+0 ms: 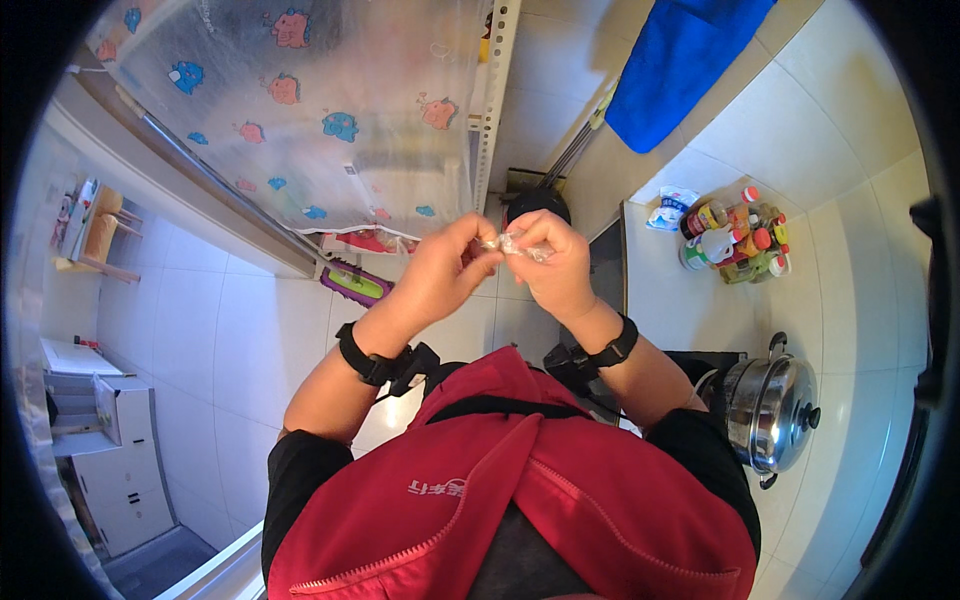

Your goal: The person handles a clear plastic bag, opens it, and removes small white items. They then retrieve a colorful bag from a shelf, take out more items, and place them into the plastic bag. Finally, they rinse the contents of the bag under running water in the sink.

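Observation:
Both hands meet at the middle of the view, in front of the chest. My left hand [450, 262] pinches one end of a small piece of clear, crinkled plastic between thumb and fingertips. The other part of the crinkled plastic [525, 246] is gripped by my right hand [553, 262], whose fingers are curled over it. What the plastic is exactly, and whether it holds anything, cannot be told. Each wrist wears a black strap with a dark device. A red apron [450, 510] covers the torso below the hands.
A translucent printed curtain [300, 150] covers a shelf ahead. A purple-and-green mop head [356, 283] lies on the floor. On the right, a white counter [667, 292] bears several bottles [739, 236], and a lidded steel steamer pot [780, 412] stands nearby. A blue cloth [675, 75] hangs above.

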Motion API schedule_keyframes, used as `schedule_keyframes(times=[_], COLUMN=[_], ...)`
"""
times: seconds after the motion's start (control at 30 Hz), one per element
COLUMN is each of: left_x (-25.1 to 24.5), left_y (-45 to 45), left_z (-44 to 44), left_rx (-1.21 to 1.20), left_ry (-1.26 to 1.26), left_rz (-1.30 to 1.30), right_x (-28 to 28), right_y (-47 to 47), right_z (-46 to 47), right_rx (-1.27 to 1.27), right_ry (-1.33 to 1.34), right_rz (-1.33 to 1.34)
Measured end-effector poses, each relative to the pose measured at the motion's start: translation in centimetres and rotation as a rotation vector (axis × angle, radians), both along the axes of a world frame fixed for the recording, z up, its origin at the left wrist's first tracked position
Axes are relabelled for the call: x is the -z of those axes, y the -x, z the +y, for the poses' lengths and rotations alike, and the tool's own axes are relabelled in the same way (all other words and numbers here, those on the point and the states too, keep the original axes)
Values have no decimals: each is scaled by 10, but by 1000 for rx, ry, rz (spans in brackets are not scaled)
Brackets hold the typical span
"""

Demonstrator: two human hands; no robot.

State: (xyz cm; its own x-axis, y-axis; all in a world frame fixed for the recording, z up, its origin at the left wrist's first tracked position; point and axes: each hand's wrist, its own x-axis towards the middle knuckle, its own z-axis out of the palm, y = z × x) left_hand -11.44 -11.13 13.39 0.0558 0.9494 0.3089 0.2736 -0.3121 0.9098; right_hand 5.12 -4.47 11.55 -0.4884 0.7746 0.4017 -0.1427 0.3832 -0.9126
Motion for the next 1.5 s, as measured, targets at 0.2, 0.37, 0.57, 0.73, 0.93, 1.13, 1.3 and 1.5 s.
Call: schedule_keyframes(times=[0.2,0.37,0.57,0.73,0.93,1.13,1.3,1.5], left_x=[11,12,1,0,-2,-7,-6,6], left_y=[-5,-4,2,8,0,-8,5,9], left_z=[-8,-4,-9,-10,-13,-13,-11,-2], left_rx=[29,-78,-101,-67,-88,-132,6,340], left_ry=[234,-133,-174,-139,-231,-281,-178,469], left_rz=[-379,-298,-57,10,221,312,104,-879], right_x=[9,3,-7,-13,-13,1,3,-6], right_y=[12,8,2,6,12,22,16,17], right_z=[-6,2,-5,-13,-7,-1,1,-9], right_rx=[214,-165,-331,-256,-86,5,52,-194], right_ry=[15,506,742,758,630,621,134,525], right_rz=[192,341,272,323,187,160,-40,241])
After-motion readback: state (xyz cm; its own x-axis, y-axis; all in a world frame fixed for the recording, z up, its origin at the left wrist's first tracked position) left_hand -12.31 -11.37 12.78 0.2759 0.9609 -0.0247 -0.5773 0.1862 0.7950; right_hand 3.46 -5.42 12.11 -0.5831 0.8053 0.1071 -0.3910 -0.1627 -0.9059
